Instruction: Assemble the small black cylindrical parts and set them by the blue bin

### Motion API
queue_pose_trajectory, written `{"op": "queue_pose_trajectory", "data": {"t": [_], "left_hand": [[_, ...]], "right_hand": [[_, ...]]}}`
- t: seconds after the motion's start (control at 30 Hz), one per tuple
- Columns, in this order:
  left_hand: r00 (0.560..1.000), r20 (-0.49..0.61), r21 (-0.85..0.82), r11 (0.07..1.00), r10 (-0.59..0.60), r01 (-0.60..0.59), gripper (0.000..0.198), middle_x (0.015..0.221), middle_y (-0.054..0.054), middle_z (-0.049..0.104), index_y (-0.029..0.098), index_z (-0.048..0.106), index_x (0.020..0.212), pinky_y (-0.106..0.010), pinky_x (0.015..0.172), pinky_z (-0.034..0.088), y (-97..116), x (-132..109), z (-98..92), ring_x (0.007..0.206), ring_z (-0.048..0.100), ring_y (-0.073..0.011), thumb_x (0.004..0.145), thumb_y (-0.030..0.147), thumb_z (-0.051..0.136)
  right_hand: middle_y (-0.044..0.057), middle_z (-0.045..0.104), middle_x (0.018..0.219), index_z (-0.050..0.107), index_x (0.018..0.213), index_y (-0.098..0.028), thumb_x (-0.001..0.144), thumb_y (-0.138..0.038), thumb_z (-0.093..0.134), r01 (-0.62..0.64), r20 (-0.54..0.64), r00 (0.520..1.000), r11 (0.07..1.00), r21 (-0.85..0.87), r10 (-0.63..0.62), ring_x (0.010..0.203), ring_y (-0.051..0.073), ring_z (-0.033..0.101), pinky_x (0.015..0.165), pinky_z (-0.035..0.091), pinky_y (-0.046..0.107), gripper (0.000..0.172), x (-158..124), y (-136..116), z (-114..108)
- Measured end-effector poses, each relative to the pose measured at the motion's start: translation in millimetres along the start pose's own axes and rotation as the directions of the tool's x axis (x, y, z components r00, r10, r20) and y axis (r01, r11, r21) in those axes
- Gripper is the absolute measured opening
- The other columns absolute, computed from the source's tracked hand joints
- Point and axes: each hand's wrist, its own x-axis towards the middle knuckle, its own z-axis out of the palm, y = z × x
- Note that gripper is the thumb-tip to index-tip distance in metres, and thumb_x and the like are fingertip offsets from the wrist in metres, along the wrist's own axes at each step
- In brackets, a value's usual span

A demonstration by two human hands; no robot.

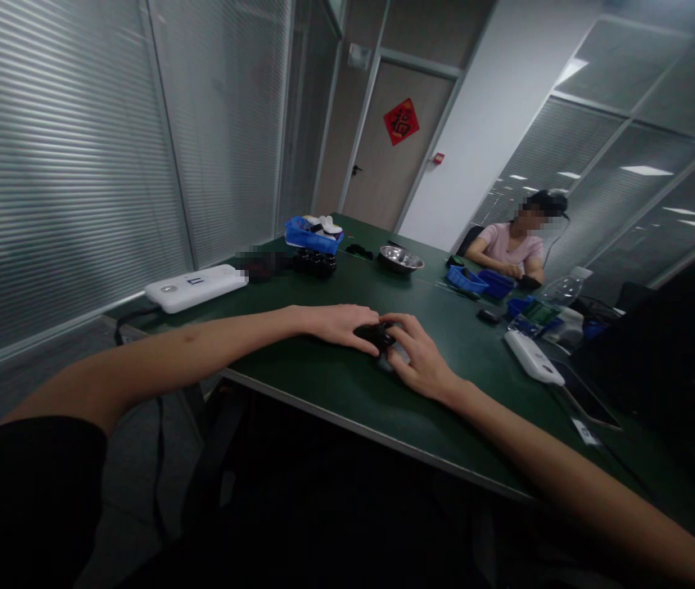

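Note:
A small black object (374,334) is at the table's near side, between my two hands; its exact kind I cannot make out. My left hand (342,322) grips it from the left, thumb below and fingers above. From the right, my right hand (417,356) pinches its other end with curled fingers. The object sits just over the dark green tabletop (322,368), and my fingers cover part of it.
Farther back are a blue basket (313,237) with white items, black round pieces (315,262) and a metal bowl (401,259). White power banks (196,288) lie left and right. Blue trays (467,280), a plastic bottle (559,298) and a seated person (512,245) are at right.

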Motion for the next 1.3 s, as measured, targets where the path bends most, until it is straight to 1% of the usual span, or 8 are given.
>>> {"op": "queue_pose_trajectory", "data": {"t": [0.17, 0.37, 0.5, 0.6, 0.73, 0.9, 1.13, 1.3], "left_hand": [[0.999, -0.004, -0.012, 0.999, 0.034, -0.034, 0.051, 0.115, -0.012, 0.066, 0.015, 0.063, 0.116, -0.033, 0.093, 0.044, -2.4, 0.5, 0.7, 0.106, 0.060, -0.0251, 0.096, 0.062, 0.057], [1.000, -0.004, -0.010, 1.000, 0.019, -0.020, 0.050, 0.114, -0.012, 0.066, 0.016, 0.063, 0.115, -0.035, 0.092, 0.044, 0.6, 0.5, -0.4, 0.105, 0.060, -0.0255, 0.095, 0.061, 0.058], [1.000, 0.003, -0.017, 1.000, 0.009, -0.009, 0.050, 0.116, -0.011, 0.066, 0.017, 0.062, 0.117, -0.035, 0.093, 0.044, 0.0, -0.1, -0.6, 0.106, 0.059, -0.0250, 0.094, 0.062, 0.059], [1.000, 0.009, -0.019, 1.000, 0.010, -0.010, 0.053, 0.118, -0.012, 0.066, 0.017, 0.061, 0.120, -0.034, 0.093, 0.044, 0.0, -0.8, -0.8, 0.107, 0.059, -0.0247, 0.094, 0.062, 0.059], [1.000, 0.014, -0.013, 1.000, -0.010, 0.010, 0.053, 0.121, -0.012, 0.065, 0.016, 0.061, 0.120, -0.034, 0.094, 0.043, 2.2, -1.0, -1.7, 0.109, 0.059, -0.0245, 0.094, 0.062, 0.058], [0.999, 0.025, -0.008, 0.999, -0.032, 0.032, 0.056, 0.122, -0.013, 0.065, 0.014, 0.061, 0.119, -0.034, 0.095, 0.044, 3.6, -1.2, -2.9, 0.111, 0.059, -0.0252, 0.094, 0.063, 0.058], [1.000, 0.012, -0.011, 1.000, -0.022, 0.022, 0.060, 0.125, -0.014, 0.065, 0.013, 0.060, 0.125, -0.033, 0.097, 0.043, -0.7, -1.8, -0.6, 0.113, 0.060, -0.0252, 0.094, 0.064, 0.058], [0.999, 0.018, 0.011, 0.999, -0.047, 0.047, 0.054, 0.119, -0.013, 0.066, 0.015, 0.063, 0.118, -0.032, 0.095, 0.044, 2.1, -0.7, -0.9, 0.110, 0.061, -0.0248, 0.093, 0.062, 0.060]], "right_hand": [[0.014, 0.057, 0.134, 0.057, 0.117, -0.024, 0.101, -0.029, 0.057, -0.015, -0.015, 1.000, 1.000, -0.006, 0.015, 0.125, 0.033, 0.056, 0.104, 0.052, 0.056, 0.017, 1.1, -1.1, 1.0], [0.012, 0.060, 0.129, 0.055, 0.119, -0.027, 0.100, -0.034, 0.061, -0.043, -0.056, 0.997, 0.999, 0.021, 0.044, 0.121, 0.032, 0.058, 0.102, 0.053, 0.056, 0.021, 1.5, -1.0, 1.4], [0.012, 0.062, 0.120, 0.053, 0.123, -0.027, 0.099, -0.040, 0.065, -0.077, -0.079, 0.994, 0.997, 0.011, 0.078, 0.111, 0.032, 0.060, 0.093, 0.056, 0.053, 0.030, 1.1, -0.8, 1.3], [0.012, 0.063, 0.115, 0.053, 0.125, -0.027, 0.099, -0.040, 0.065, -0.098, -0.103, 0.990, 0.995, -0.006, 0.096, 0.106, 0.032, 0.061, 0.088, 0.057, 0.052, 0.032, 0.6, -0.2, 2.3], [0.013, 0.061, 0.120, 0.052, 0.129, -0.026, 0.097, -0.039, 0.066, -0.113, -0.120, 0.987, 0.993, -0.025, 0.109, 0.109, 0.033, 0.060, 0.090, 0.057, 0.053, 0.038, -0.1, 0.7, 3.2], [0.012, 0.060, 0.116, 0.050, 0.134, -0.026, 0.097, -0.038, 0.066, -0.144, -0.122, 0.983, 0.989, -0.020, 0.141, 0.105, 0.032, 0.061, 0.089, 0.056, 0.053, 0.042, -1.0, 1.6, 2.9], [0.013, 0.059, 0.129, 0.048, 0.139, -0.025, 0.097, -0.031, 0.060, -0.092, -0.078, 0.992, 0.994, 0.061, 0.096, 0.112, 0.031, 0.060, 0.094, 0.055, 0.051, 0.043, -1.0, -0.8, 1.4], [0.012, 0.060, 0.120, 0.047, 0.142, -0.025, 0.098, -0.037, 0.063, -0.164, -0.096, 0.981, 0.986, 0.033, 0.167, 0.110, 0.032, 0.060, 0.094, 0.055, 0.051, 0.048, -0.8, 0.1, 2.0]]}}
